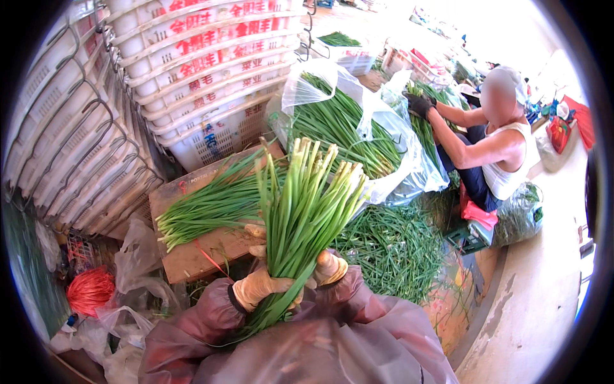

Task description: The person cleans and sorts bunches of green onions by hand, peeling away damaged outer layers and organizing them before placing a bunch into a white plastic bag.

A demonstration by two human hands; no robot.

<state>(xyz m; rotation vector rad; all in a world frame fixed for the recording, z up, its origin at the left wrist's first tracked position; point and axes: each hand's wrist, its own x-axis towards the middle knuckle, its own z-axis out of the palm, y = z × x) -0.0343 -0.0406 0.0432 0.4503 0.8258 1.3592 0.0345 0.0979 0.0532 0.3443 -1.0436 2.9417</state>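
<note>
A thick bunch of garlic chives [297, 224] stands upright in front of me, pale cut ends up and leaves down toward my lap. My left hand [259, 288], in a tan glove, is closed round its lower leaves. My right hand [329, 269], gloved too, grips the bunch from its right side, with most of its fingers hidden behind the stalks. Gloved fingertips show at the bunch's left edge; whose hand they belong to is unclear. Behind, a flat layer of chives [217, 205] lies on a brown board [211, 256], pale ends to the left.
White crates [211, 137] are stacked at the back left. Red ties [91, 291] lie beside plastic bags [137, 256]. A plastic-lined load of chives [345, 121] stands beyond the board. Loose trimmings [390, 246] heap to my right. A seated person [505, 147] handles greens at the right.
</note>
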